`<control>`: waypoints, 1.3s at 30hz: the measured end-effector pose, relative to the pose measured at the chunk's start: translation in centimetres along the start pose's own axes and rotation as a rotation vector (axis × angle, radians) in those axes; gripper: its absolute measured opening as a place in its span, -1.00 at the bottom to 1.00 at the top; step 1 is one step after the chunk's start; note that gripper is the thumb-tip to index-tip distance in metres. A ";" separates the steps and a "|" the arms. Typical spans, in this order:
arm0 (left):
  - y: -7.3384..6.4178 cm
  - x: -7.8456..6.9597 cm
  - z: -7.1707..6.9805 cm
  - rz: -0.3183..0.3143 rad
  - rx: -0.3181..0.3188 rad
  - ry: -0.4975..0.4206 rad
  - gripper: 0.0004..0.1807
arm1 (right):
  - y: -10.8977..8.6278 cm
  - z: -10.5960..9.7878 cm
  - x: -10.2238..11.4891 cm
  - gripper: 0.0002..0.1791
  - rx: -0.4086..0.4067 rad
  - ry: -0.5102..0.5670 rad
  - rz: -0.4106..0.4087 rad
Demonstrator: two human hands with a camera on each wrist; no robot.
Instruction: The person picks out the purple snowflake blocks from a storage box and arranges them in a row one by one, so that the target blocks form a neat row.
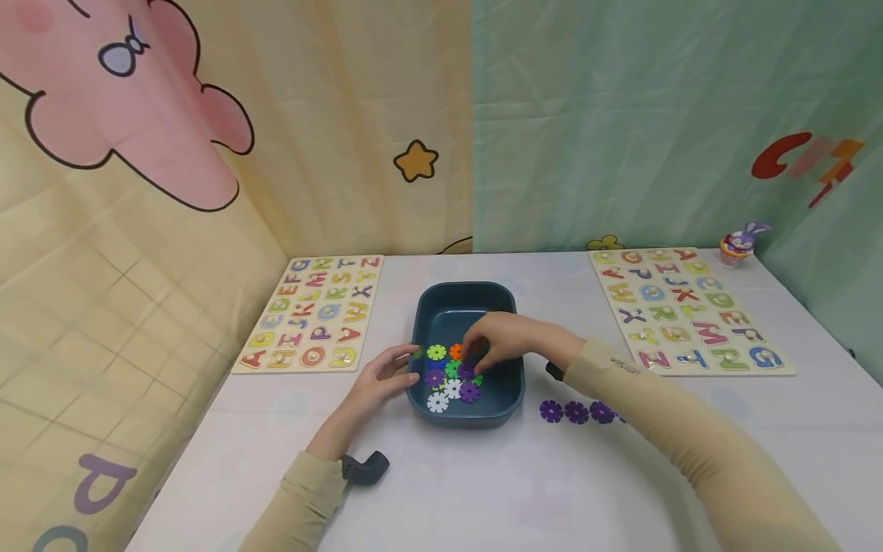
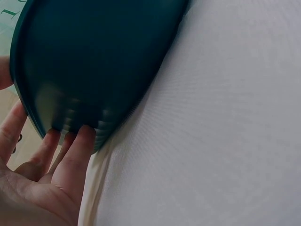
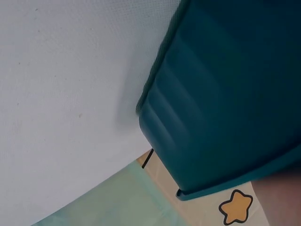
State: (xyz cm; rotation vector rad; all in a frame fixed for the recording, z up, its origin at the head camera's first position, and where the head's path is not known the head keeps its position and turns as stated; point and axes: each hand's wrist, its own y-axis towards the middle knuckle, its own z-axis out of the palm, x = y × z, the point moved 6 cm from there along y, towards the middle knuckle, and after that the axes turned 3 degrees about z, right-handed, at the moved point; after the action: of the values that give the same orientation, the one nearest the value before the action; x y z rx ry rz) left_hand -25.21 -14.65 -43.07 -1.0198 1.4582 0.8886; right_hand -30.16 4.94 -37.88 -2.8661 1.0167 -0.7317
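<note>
In the head view a dark teal plastic tub point(image 1: 507, 399) stands on the table with several flower-shaped plastic discs inside, among them a lime disc point(image 1: 437, 352), an orange disc point(image 1: 456, 351) and a white disc point(image 1: 438, 402). My right hand point(image 1: 502, 337) reaches over the tub's right rim, its bent fingers and thumb down at a purple disc point(image 1: 467, 372), which they seem to pinch. Fairly straight fingers of my left hand point(image 1: 378, 383) touch the tub's left side. The left wrist view shows those fingertips point(image 2: 84, 134) against its outer wall. The right wrist view hides the right fingers behind the tub.
A row of purple discs point(image 1: 576, 412) lies right of the tub, partly covered by the right sleeve. Alphabet boards lie at the left point(image 1: 310, 314) and right point(image 1: 690, 307). A small rabbit figure point(image 1: 740, 244) stands at the back right corner, before the curtains.
</note>
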 end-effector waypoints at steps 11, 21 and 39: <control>0.1 0.0 0.0 0.008 0.009 0.005 -0.44 | 1.3 1.1 -0.2 -0.70 0.038 -0.060 0.023; 0.1 0.0 0.1 0.005 0.008 0.002 -0.44 | 1.8 1.5 0.0 -0.70 0.055 -0.113 0.020; -0.1 -0.1 0.1 -0.003 0.008 0.002 -0.44 | 1.7 1.6 0.8 -0.70 0.024 -0.132 -0.003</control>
State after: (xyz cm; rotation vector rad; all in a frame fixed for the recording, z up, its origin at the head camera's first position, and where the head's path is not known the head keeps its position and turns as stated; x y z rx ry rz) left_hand -25.10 -14.61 -43.00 -1.0166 1.4611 0.8790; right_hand -29.92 2.94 -39.25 -2.8513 0.9797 -0.5418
